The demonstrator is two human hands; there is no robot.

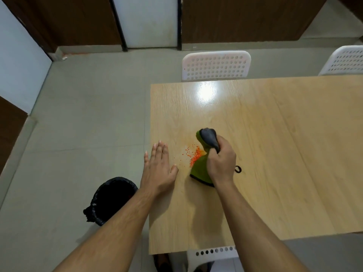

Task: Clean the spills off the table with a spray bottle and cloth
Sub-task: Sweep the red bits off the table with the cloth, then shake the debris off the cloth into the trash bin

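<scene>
Both hands work the worktop's (275, 134) left edge: the right hand (221, 163) grips the bunched green cloth (199, 167), herding orange crumbs (193, 156) toward the left hand (159, 169), spread flat (likely a catching wall). A black-lined bin (112, 199) waits below that edge.

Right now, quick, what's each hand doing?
Left hand: open, fingers straight, at the light wooden table edge.
Right hand: gripping the bunched green and black cloth.

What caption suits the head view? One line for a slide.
Right hand sweeps orange crumbs with a green cloth toward the open left hand at the table edge.
</scene>
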